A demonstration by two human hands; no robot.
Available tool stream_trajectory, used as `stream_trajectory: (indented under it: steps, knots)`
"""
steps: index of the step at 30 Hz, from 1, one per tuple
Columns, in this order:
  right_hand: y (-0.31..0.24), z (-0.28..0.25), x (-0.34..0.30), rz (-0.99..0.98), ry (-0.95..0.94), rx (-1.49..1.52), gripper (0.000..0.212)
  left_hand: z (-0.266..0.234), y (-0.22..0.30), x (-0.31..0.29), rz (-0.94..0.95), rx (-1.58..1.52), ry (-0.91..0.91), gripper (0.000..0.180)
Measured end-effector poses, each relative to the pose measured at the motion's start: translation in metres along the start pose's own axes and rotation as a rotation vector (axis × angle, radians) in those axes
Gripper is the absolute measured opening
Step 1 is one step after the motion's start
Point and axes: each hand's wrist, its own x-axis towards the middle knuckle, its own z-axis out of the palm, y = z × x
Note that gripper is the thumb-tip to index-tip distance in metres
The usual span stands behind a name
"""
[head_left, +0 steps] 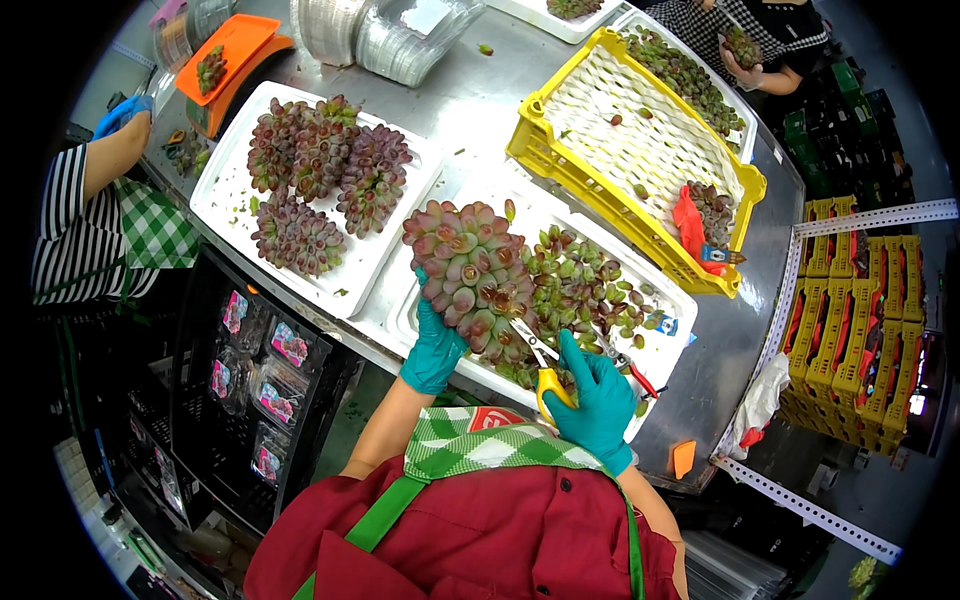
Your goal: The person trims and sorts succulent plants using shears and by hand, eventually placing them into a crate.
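Note:
In my teal-gloved left hand (434, 352) is a large reddish-green succulent (472, 262), its thick rosettes spreading above the fingers. My right hand (597, 402), gloved the same way, grips scissors (549, 384) with yellow handles. The blades point at the succulent's lower right side; whether they touch a stem I cannot tell. Beneath both hands lies a white tray (660, 283) heaped with cut succulent pieces (580, 268). A red-handled tool (643, 380) rests at this tray's right end, partly hidden behind my right hand.
On the left, another white tray (222, 190) carries several succulent clusters (310, 150). A yellow crate (600, 195) with white netting stands at the back right. Clear plastic containers (400, 40) are stacked behind. Co-workers stand at the left (110, 220) and far right (790, 40); a black rack (215, 330) adjoins the table.

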Motion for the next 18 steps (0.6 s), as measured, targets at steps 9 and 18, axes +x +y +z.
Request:
stream_trajectory:
  steps: [9, 18]
  knots:
    - [0.003, 0.012, -0.008, 0.036, 0.086, 0.034, 0.079, -0.002, -0.003, 0.001, -0.040, -0.117, -0.145, 0.041]
    - [-0.003, 0.001, -0.005, 0.061, 0.085, 0.029, 0.077, 0.023, -0.007, 0.006, -0.021, 0.028, 0.249, 0.036]
